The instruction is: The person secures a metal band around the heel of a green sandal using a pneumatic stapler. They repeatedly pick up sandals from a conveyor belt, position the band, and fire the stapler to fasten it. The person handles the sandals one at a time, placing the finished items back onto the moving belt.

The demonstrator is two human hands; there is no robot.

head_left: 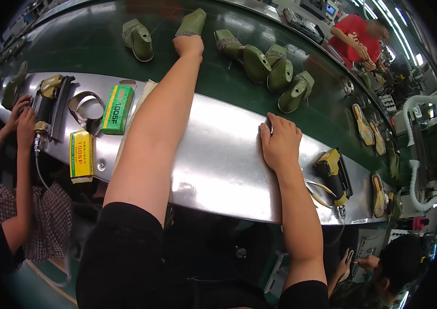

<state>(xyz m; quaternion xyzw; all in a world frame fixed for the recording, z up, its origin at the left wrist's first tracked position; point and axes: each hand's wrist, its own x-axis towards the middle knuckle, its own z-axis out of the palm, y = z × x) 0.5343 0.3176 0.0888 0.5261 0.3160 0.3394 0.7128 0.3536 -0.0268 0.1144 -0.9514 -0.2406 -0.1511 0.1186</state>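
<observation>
My left hand [189,46] is stretched far out over the green surface, its fingers closed around the near end of a green shoe last [192,23] with a glittery strap. My right hand [282,139] rests empty on the far edge of the metal worktop [218,165], thumb apart and fingers loosely bent. Beyond it, more green lasts with glittery straps lie on the green surface: one [297,91] nearest my right hand, others [257,64] further left. A single last [138,40] sits left of my left hand.
A yellow-and-black air stapler [333,172] with a hose lies right on the worktop. Left are a green box [117,109], a yellow box [81,154] and a strap roll [87,108]. A co-worker's hands [22,121] are by another stapler [47,103]. Soles [363,125] lie right.
</observation>
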